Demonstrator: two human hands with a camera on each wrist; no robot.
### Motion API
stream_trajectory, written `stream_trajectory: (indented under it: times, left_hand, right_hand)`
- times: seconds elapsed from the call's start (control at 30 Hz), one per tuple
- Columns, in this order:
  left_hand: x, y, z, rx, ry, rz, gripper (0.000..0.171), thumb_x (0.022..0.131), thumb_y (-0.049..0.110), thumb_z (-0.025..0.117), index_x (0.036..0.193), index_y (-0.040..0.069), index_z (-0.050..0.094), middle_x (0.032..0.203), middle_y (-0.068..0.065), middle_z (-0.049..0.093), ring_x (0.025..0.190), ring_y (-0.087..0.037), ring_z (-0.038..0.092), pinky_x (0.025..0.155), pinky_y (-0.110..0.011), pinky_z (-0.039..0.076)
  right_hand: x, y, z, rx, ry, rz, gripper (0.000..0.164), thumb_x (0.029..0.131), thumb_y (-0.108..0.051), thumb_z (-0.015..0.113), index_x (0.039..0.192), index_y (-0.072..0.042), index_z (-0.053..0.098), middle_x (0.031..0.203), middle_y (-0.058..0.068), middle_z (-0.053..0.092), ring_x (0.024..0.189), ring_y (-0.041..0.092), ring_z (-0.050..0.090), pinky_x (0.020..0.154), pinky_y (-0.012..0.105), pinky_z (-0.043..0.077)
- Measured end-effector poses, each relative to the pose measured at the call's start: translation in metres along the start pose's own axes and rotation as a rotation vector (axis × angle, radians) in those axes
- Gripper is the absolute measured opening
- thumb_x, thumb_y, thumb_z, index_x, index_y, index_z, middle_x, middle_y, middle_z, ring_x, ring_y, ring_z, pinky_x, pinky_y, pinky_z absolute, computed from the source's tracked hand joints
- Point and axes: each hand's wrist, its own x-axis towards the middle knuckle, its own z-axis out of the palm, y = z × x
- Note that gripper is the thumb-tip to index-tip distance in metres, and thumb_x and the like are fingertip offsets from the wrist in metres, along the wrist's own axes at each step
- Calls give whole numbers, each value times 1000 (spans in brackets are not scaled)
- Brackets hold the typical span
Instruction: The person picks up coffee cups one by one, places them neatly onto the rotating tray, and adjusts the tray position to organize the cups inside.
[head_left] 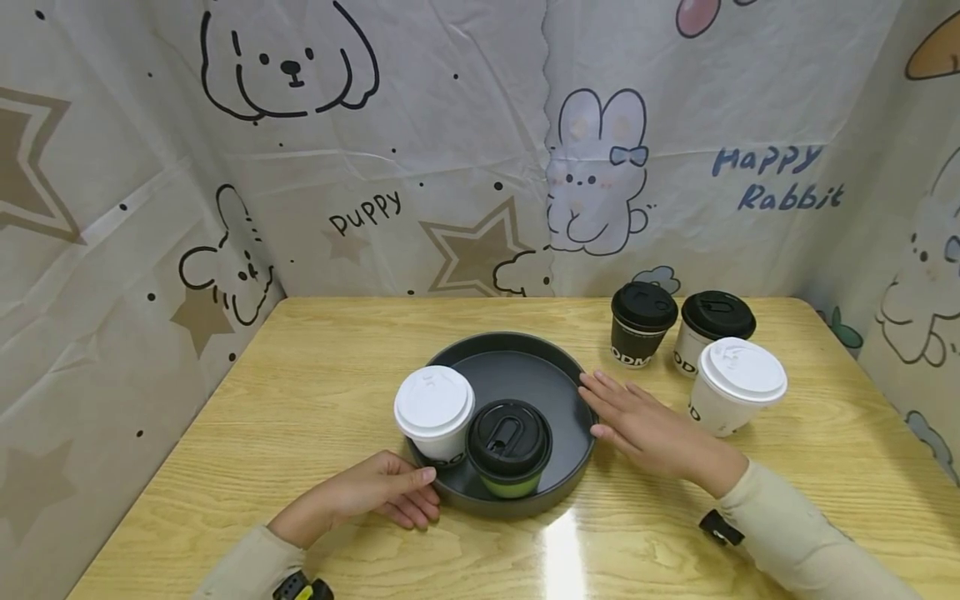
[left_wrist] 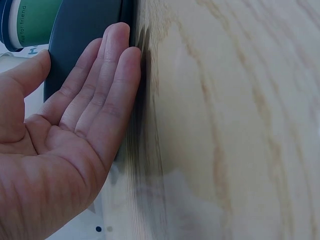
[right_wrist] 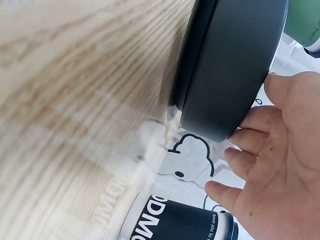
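A round dark grey tray (head_left: 558, 400) lies on the table. Inside its left side stands a paper cup with a white lid (head_left: 433, 408). Beside that, at the tray's near side, is a green cup with a black lid (head_left: 510, 446). My left hand (head_left: 386, 487) is at the tray's near-left wall, its fingers extended along the outside and its thumb by the rim. On the opposite side, my right hand (head_left: 652, 429) has its fingers stretched out, with the fingertips at the tray's right rim. In the right wrist view they meet the tray's outer wall (right_wrist: 230, 70).
Three more lidded cups stand at the back right: a black cup (head_left: 643, 325), a white one with a black lid (head_left: 716, 321) and a white one with a white lid (head_left: 738, 387). A printed cloth (head_left: 480, 167) hangs behind the wooden table (head_left: 300, 392).
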Motion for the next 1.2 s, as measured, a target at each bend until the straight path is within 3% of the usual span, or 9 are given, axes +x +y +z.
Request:
stream_trajectory:
  times: [0.23,0.5,0.87,1.2]
  left_hand:
    - [3,0,0,18,13,-2,50,101,34,48,104,-14,63,96,-20,71,80,-18,70,74,-33,58]
    - [2,2,-8,60,72,-14,52,102,36,47,103,-13,63,95,-20,71,80,-21,70,73,-36,58]
    - [6,6,-29,162,300,8,51,102,34,47,97,-13,65,87,-17,71,77,-21,70,70,-36,59]
    - [17,11,-46,228,407,5,51,102,36,45,92,-10,66,83,-14,71,73,-18,69,67,-34,58]
  right_hand:
    - [-1,2,2,16,-3,17,57,103,-40,37,149,-6,32,159,9,19,145,30,16,114,56,18]
    - [-9,-6,2,-16,-4,29,56,102,-37,44,148,-6,34,157,11,22,145,29,18,115,54,19]
    - [-30,-38,13,-101,43,-85,59,98,-34,54,144,-2,40,153,15,32,141,30,29,111,52,29]
    - [-37,-63,17,-155,36,-141,62,97,-41,53,143,-1,42,151,15,36,140,29,32,108,51,35]
